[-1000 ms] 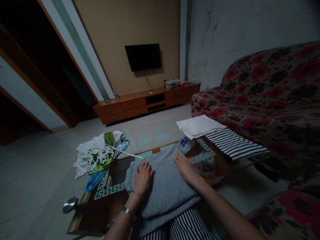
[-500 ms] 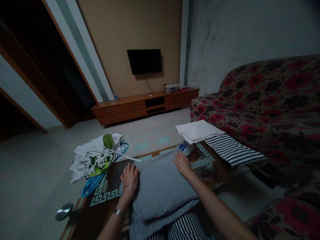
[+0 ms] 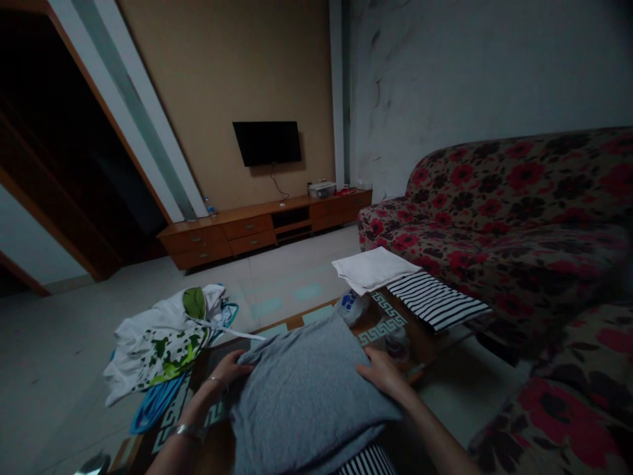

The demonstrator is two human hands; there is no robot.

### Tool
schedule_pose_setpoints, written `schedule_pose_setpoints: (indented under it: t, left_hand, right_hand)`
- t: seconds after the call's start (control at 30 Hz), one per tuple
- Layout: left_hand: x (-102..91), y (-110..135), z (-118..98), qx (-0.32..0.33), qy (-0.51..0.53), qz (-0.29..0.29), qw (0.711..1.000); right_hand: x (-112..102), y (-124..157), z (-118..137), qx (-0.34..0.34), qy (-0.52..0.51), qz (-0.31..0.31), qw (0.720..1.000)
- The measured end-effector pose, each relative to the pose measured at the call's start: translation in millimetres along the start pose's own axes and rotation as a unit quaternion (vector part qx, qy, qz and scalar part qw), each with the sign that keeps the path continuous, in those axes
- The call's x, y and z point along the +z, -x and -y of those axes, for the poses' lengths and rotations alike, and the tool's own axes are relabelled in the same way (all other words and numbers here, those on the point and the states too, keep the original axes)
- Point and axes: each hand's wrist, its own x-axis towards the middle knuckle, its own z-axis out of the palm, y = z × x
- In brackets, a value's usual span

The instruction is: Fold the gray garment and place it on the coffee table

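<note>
A folded grey garment [image 3: 306, 389] lies on the low patterned table [image 3: 386, 320] right in front of me. My left hand [image 3: 225, 371] grips its left edge, fingers curled under the cloth. Along the garment's right edge, my right hand [image 3: 383, 373] holds on with the thumb on top. The near part of the garment looks raised off the table. A striped cloth [image 3: 366, 462] shows under its near edge.
A pile of white and green printed clothes [image 3: 158, 340] with blue hangers sits at the table's left. A folded white cloth [image 3: 370, 267] and a folded striped garment [image 3: 435, 300] lie at the far right. A floral sofa [image 3: 519, 218] stands to the right.
Both hands moved from lying flat on top of the grey garment to gripping its left and right edges. The view has shifted, and the garment sits nearer and higher.
</note>
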Motion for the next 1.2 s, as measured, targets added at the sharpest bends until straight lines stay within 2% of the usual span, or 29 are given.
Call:
schedule_pose_setpoints:
  t: [0.1,0.2,0.33,0.43,0.57,0.67,0.77,0.9,1.0,1.07,1.13,1.2]
  left_hand:
    - [3.2,6.1,1.8,0.016,0.072,0.034,0.997]
    - [9.8,7.7,-0.1,0.055,0.097,0.043,0.993]
    - [19.0,1.1,-28.5,0.124,0.083,0.054,0.987]
    - [26.7,-13.8,-68.3,0.169,0.069,0.051,0.982]
    - [43.7,-50.7,-133.7,0.211,0.095,0.037,0.972]
    - [60.9,-90.2,-188.3,0.233,0.132,0.033,0.963]
    - [78.3,-136.7,-244.7,0.247,0.165,0.023,0.955]
    - [99.0,-205.5,-314.7,0.266,0.177,0.008,0.948]
    - [115.5,-258.0,-351.5,0.265,0.145,0.005,0.953]
    - [130.4,-288.5,-361.1,0.254,0.104,0.004,0.962]
    - [149.4,-310.6,-356.1,0.241,0.06,-0.002,0.969]
    - [171.3,-320.8,-338.6,0.233,0.021,-0.005,0.972]
  right_hand:
    - [-10.3,5.2,-3.4,-0.021,-0.137,0.033,0.99]
    - [-25.8,9.1,-1.3,-0.051,-0.236,0.063,0.968]
    - [-62.1,0.3,-1.5,-0.088,-0.264,0.046,0.959]
    - [-102.2,-23.2,-10.4,-0.111,-0.242,0.023,0.964]
    - [-171.1,-71.7,-24.0,-0.148,-0.209,-0.012,0.967]
    - [-226.2,-116.1,-31.9,-0.152,-0.178,-0.052,0.971]
    - [-275.4,-167.0,-44.0,-0.127,-0.155,-0.078,0.977]
    - [-324.6,-245.6,-73.5,-0.098,-0.113,-0.103,0.983]
    - [-339.4,-306.5,-104.5,-0.09,-0.041,-0.107,0.989]
    - [-333.7,-340.5,-129.3,-0.065,0.023,-0.112,0.991]
    - [-315.8,-363.9,-157.1,-0.022,0.068,-0.115,0.991]
    - [-290.6,-375.6,-186.1,0.023,0.086,-0.102,0.991]
